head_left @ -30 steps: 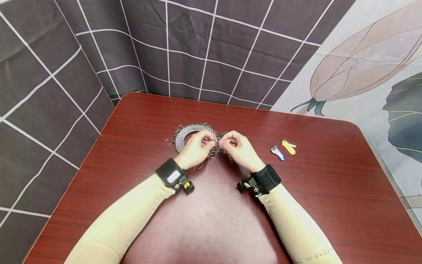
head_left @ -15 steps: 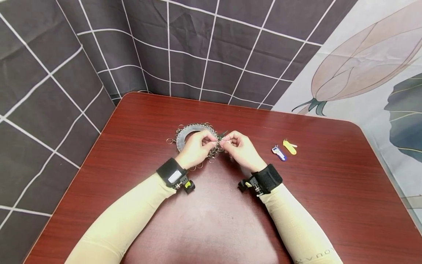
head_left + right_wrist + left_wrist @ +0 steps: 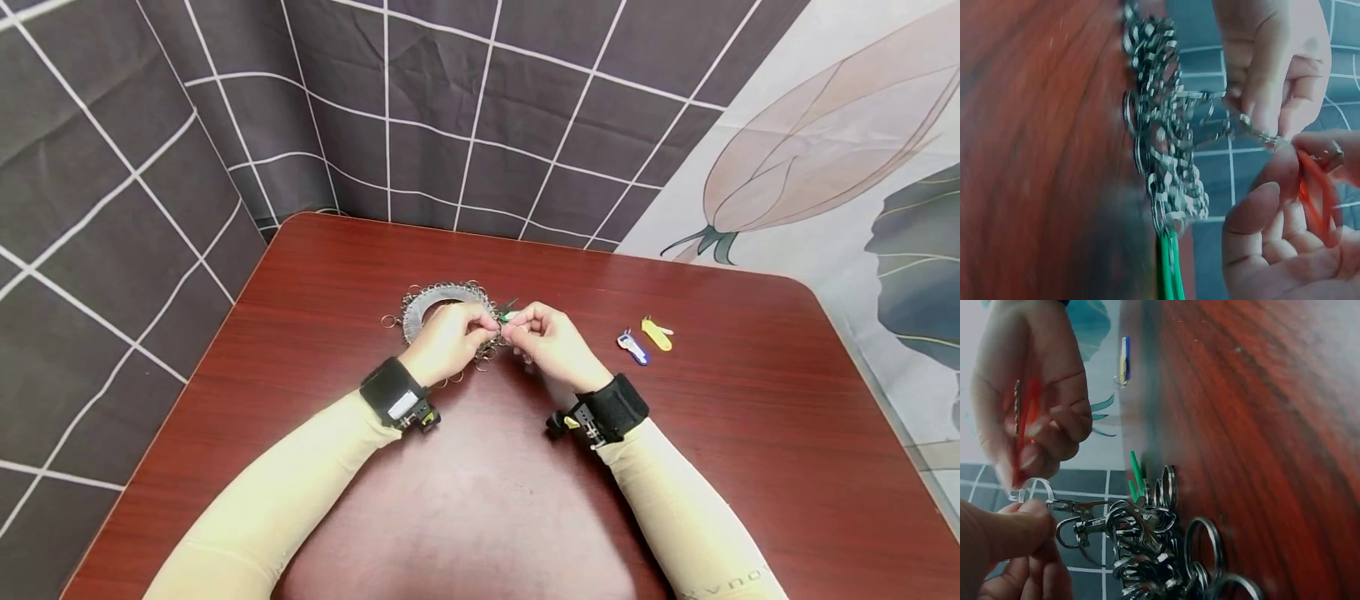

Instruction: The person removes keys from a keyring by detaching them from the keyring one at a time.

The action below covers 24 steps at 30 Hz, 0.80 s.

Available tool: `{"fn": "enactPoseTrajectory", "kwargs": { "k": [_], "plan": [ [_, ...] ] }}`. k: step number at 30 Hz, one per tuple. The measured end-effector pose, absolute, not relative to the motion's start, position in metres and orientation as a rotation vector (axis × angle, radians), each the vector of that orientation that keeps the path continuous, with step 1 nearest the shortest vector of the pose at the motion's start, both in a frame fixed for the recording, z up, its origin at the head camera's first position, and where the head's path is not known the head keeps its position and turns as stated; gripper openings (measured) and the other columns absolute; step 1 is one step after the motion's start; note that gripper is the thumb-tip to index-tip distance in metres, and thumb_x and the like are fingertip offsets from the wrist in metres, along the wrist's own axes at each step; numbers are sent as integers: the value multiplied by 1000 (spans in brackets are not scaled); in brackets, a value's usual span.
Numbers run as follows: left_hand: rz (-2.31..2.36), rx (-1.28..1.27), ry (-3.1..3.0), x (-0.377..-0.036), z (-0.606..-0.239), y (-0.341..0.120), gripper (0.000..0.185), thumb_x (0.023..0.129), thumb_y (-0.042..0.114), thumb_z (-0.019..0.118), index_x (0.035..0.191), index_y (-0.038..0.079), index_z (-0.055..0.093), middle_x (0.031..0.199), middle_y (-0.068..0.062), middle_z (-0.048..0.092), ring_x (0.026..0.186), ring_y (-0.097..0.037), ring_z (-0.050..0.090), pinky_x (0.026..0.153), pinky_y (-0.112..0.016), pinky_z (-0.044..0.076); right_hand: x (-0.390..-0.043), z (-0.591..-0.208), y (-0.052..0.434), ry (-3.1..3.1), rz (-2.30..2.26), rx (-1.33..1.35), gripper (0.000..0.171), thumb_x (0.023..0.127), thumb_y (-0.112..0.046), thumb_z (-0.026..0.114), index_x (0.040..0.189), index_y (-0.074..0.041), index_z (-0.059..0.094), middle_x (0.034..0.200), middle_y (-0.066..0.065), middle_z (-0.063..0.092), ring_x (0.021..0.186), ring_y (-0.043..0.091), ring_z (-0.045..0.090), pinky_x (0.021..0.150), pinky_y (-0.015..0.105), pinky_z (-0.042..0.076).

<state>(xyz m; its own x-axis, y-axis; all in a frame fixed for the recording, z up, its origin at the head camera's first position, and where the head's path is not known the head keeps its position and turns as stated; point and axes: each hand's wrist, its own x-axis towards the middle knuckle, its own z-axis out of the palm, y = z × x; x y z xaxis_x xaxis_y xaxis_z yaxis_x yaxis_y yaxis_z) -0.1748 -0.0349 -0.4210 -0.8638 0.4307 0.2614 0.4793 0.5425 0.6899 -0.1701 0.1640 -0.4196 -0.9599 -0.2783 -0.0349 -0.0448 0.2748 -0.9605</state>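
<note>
Left hand pinches one clasp ring beside grey hoop; right hand pinches red key tag at that ring. Change: grips same, green tag more exposed; joining apparently unfinished.

Left hand, right hand adjacent, grey ring

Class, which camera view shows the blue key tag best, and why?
The head view: the blue key tag shows its broad face, unblocked. The left wrist view shows only its thin edge; the right wrist view, none of it.
</note>
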Motion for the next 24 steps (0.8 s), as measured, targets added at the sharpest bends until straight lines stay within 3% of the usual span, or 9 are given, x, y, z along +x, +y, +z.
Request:
{"fn": "enactPoseTrajectory", "kwargs": {
  "k": [6, 10, 18, 24],
  "plan": [
    [-1168, -834, -2695, -180, -420, -42, 3, 89, 10, 67, 89, 12, 69, 81, 5, 65, 75, -9, 59, 69, -26, 47, -174, -407, 179, 2337, -1877, -181, 20, 93, -15, 65, 100, 2, 56, 84, 27, 63, 61, 12, 58, 52, 21, 45],
    [-1150, -833, -2692, -182, -420, -49, 8, 89, 9, 61, 94, 10, 66, 78, 5, 60, 69, -8, 55, 64, -24, 46, -179, -410, 197, 2359, -1770, -158, 24, 94, -17, 65, 103, 3, 55, 87, 30, 62, 62, 16, 61, 56, 21, 49],
    [-1109, -850, -2766, -183, -426, -59, 19, 89, 6, 52, 101, 6, 67, 85, 1, 63, 67, -12, 50, 67, -25, 45, -185, -417, 238, 2334, -1557, -129, 25, 101, -7, 48, 119, 10, 49, 108, 27, 61, 82, 21, 64, 72, 27, 53],
    [-1098, -852, -2780, -177, -427, -63, 10, 89, 8, 57, 95, 8, 65, 80, 2, 60, 76, -11, 55, 71, -25, 47, -176, -409, 292, 2740, -1139, -148, 22, 97, -15, 57, 111, 2, 61, 88, 14, 66, 69, 14, 59, 59, 23, 48]
  ]
}}
